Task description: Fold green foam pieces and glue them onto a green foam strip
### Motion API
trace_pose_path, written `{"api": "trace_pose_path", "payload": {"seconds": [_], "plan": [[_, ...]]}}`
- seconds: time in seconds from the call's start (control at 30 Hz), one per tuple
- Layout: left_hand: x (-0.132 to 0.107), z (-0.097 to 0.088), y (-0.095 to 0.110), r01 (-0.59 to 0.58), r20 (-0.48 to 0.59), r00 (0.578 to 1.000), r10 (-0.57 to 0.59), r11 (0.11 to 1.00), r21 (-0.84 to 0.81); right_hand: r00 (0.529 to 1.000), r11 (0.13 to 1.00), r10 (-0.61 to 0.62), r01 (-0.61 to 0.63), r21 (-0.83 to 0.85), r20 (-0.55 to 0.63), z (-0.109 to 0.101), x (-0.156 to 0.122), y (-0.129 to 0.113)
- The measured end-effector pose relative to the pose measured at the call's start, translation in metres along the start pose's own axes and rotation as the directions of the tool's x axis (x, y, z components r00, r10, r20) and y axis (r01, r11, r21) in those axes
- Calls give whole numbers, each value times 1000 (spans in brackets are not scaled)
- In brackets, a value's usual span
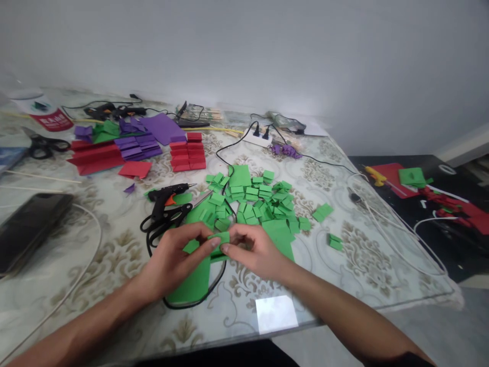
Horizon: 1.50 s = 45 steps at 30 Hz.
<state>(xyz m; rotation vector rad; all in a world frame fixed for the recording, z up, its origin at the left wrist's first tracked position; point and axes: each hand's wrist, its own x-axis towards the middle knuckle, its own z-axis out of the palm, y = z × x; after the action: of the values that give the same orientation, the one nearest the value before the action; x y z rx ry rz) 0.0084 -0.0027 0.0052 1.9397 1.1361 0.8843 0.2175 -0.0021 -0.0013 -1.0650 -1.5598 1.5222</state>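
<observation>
Between my hands is a small folded piece of green paper (219,238), pinched from both sides. My left hand (178,255) grips its left end between thumb and fingers, and my right hand (254,250) pinches its right end. Below and behind it lie larger green sheets (193,285). A heap of small folded green paper pieces (263,199) spreads just beyond my hands. Left of them rest a black glue gun (164,196) and black-handled scissors (173,216), the blades pointing up and right.
Red folded paper (188,155) and purple folded paper (139,148) lie farther back. A white power strip (257,136) sits near the wall, its black cord crossing the table. At left are a phone (34,224), more scissors (45,145) and a labelled bottle (42,109).
</observation>
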Motion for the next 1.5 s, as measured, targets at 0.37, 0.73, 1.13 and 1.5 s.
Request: {"api": "trace_pose_path", "payload": {"seconds": [0.37, 0.73, 1.13, 1.5], "plan": [[-4, 0, -5, -188, -151, 970, 192, 981, 42, 938, 916, -326, 284, -284, -115, 0, -4, 2], [-3, 4, -8, -33, -180, 983, 35, 999, 15, 962, 982, -188, 182, -45, -196, 5, -2, 5], [-4, 2, -5, -100, -158, 982, 106, 994, 48, 952, 986, -166, 164, -30, -256, 1, 0, 6], [20, -66, -15, 443, -297, 892, -341, 522, 729, 951, 990, -138, 132, -40, -278, -2, 5, 7]]}}
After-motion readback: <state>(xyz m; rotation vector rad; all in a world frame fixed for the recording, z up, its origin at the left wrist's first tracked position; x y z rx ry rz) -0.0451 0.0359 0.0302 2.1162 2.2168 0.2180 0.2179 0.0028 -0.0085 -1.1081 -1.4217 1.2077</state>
